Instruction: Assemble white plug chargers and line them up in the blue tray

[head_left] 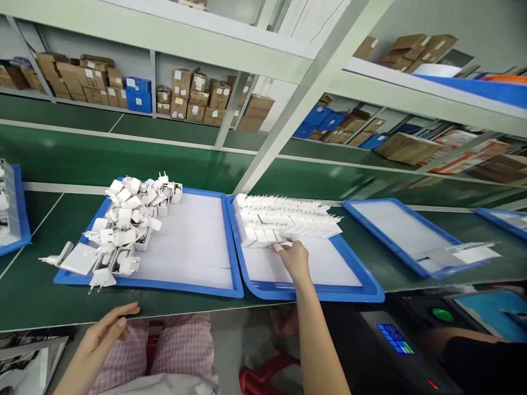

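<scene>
On the table (41, 299) before you, one tray (197, 241) holds a pile of plugs (124, 218); right of it, another tray (329, 266) holds rows of plugs (288, 222).

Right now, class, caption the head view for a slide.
Right hand touches white adapters lined up in a blue tray; left hand empty.

The right hand (293, 257) hides part of the front white plugs (261, 236), the left edge cuts a blue tray (22, 208), and the far-right plugs (475, 254) look blurry.

Single head-worn view — faces forward, down across green workbench (33, 299) — from close above.
</scene>
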